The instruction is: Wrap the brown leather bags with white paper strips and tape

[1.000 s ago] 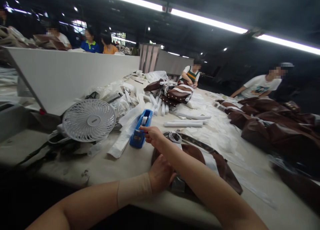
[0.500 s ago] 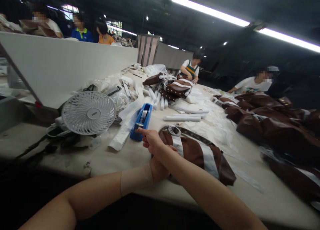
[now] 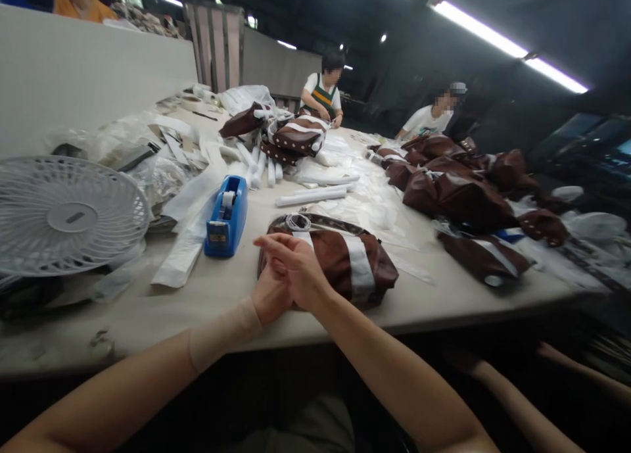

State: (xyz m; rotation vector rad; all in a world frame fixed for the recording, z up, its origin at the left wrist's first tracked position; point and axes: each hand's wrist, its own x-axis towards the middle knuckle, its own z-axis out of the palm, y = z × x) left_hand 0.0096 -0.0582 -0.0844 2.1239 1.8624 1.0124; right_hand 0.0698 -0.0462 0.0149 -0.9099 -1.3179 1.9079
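Brown leatherette bag (image 3: 328, 262) lies flat on desk (image 3: 123, 328), near front edge, w/ smooth, slightly glossy surface, white bands across it and coil of white cord (image 3: 298, 222) at far end. Hands just in front of it, holding no item: R hand (image 3: 296, 265) curled over L hand (image 3: 270, 295), latter mostly hidden, so its grip can't be told. Step appears to be a pause in handling; next move calls for hands to part first. Blue tape dispenser (image 3: 227, 216) upright just left of bag. More brown bags (image 3: 456, 200) heaped further right.
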